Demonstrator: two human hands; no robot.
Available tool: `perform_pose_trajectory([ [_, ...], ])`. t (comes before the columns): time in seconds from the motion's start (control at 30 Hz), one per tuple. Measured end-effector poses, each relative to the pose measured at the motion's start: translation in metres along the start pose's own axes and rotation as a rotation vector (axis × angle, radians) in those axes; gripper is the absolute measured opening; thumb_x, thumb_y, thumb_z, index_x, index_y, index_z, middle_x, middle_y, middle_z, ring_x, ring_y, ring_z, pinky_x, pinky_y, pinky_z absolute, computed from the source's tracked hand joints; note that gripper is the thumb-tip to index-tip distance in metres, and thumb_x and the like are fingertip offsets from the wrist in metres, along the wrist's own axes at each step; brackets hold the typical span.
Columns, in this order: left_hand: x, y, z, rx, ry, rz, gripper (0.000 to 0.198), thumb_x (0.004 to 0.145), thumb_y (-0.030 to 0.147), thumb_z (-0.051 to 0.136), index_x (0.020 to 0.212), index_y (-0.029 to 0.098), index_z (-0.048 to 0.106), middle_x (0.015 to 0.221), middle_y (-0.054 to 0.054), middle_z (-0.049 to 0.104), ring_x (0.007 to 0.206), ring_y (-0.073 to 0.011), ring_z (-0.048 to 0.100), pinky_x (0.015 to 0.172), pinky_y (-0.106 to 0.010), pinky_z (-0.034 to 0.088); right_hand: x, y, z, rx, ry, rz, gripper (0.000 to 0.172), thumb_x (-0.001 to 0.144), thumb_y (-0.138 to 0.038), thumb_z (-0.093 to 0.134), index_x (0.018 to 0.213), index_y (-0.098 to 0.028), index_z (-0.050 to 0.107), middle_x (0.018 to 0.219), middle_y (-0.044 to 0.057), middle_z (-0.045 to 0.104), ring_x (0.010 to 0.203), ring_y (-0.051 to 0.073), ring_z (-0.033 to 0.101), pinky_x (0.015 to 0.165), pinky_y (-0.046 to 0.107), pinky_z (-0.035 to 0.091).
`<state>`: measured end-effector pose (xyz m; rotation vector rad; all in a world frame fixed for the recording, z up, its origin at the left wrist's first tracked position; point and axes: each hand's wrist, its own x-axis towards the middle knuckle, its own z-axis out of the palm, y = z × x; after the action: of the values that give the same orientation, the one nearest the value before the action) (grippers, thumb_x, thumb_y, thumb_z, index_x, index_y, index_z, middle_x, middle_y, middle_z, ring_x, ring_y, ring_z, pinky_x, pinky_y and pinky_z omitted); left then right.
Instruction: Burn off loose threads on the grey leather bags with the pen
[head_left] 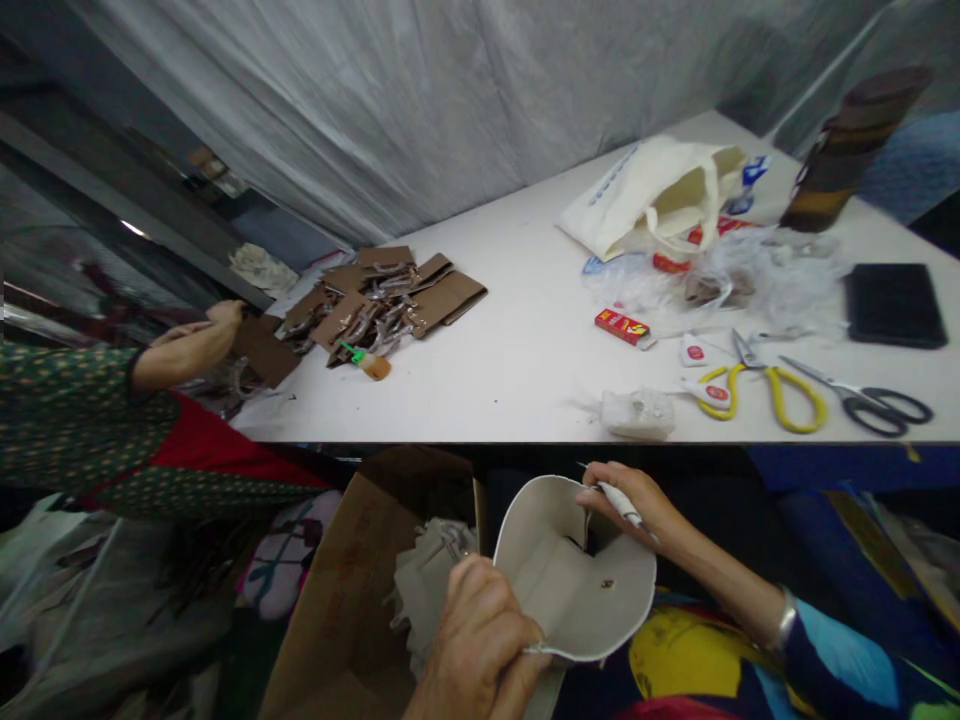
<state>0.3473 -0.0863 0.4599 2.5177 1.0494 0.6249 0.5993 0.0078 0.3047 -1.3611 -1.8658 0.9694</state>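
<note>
A pale beige pouch (551, 585) of stiff material is held open over my lap, its mouth facing me. A small dark metal-looking fitting shows on its inner wall. My left hand (484, 640) is closed on the near left edge of the pouch. At the far right edge, my right hand (637, 505) is closed around a slim white-handled tool (621, 503) with a thin pointed tip. The right fingertips also touch the pouch rim there. Just left of the pouch, a cardboard box (375, 560) holds crumpled pale beige pieces (431, 575).
On the white table (510, 350) lie yellow-handled scissors (780, 395), black-handled scissors (885, 405), a red box (622, 328), a cream tote bag (645, 195) and plastic bags. Brown folded pieces (360, 310) are heaped leftward, beside a small green-tipped bottle (367, 362) and a co-worker's arm (187, 350).
</note>
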Motion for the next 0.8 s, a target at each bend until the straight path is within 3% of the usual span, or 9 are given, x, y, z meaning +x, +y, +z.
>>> perform_pose_trajectory([
  [0.17, 0.008, -0.007, 0.006, -0.040, 0.011, 0.037, 0.019, 0.099, 0.022, 0.052, 0.081, 0.020, 0.060, 0.072, -0.001, 0.050, 0.078, -0.0211, 0.051, 0.077, -0.040, 0.038, 0.001, 0.004, 0.001, 0.020, -0.030, 0.022, 0.035, 0.097, -0.056, 0.060, 0.086, -0.023, 0.069, 0.079, 0.001, 0.062, 0.070, 0.018, 0.059, 0.064, 0.027, 0.042],
  [0.3, 0.025, -0.010, -0.017, -0.211, -0.062, -0.141, 0.027, 0.103, 0.030, 0.052, 0.080, 0.020, 0.061, 0.076, -0.002, 0.052, 0.082, -0.0216, 0.054, 0.080, -0.039, 0.039, 0.005, 0.003, -0.001, 0.028, -0.044, 0.024, 0.031, 0.097, -0.051, 0.063, 0.083, -0.023, 0.070, 0.079, 0.000, 0.061, 0.070, 0.017, 0.059, 0.063, 0.025, 0.040],
  [0.43, 0.042, -0.021, -0.030, -0.295, -0.011, -0.195, 0.031, 0.104, 0.037, 0.054, 0.078, 0.021, 0.061, 0.074, 0.000, 0.050, 0.081, -0.0209, 0.053, 0.077, -0.038, 0.039, 0.013, 0.001, -0.005, 0.008, -0.048, 0.008, 0.025, 0.096, -0.044, 0.068, 0.083, -0.024, 0.072, 0.079, 0.000, 0.062, 0.070, 0.015, 0.060, 0.062, 0.023, 0.040],
  [0.6, 0.049, -0.035, -0.008, -0.284, 0.016, -0.116, 0.033, 0.105, 0.039, 0.051, 0.080, 0.021, 0.063, 0.073, -0.002, 0.055, 0.079, -0.0212, 0.056, 0.074, -0.037, 0.043, 0.021, 0.001, -0.014, -0.085, -0.043, -0.004, 0.020, 0.093, -0.040, 0.075, 0.082, -0.023, 0.076, 0.076, 0.000, 0.062, 0.069, 0.016, 0.061, 0.061, 0.023, 0.038],
  [0.8, 0.046, -0.044, 0.007, -0.271, -0.011, -0.049, 0.034, 0.104, 0.044, 0.051, 0.081, 0.023, 0.064, 0.073, -0.002, 0.058, 0.078, -0.0217, 0.058, 0.072, -0.037, 0.046, 0.019, -0.006, -0.033, -0.161, -0.149, -0.088, 0.015, 0.098, -0.036, 0.070, 0.092, -0.025, 0.077, 0.081, 0.001, 0.070, 0.076, 0.018, 0.067, 0.067, 0.023, 0.046],
])
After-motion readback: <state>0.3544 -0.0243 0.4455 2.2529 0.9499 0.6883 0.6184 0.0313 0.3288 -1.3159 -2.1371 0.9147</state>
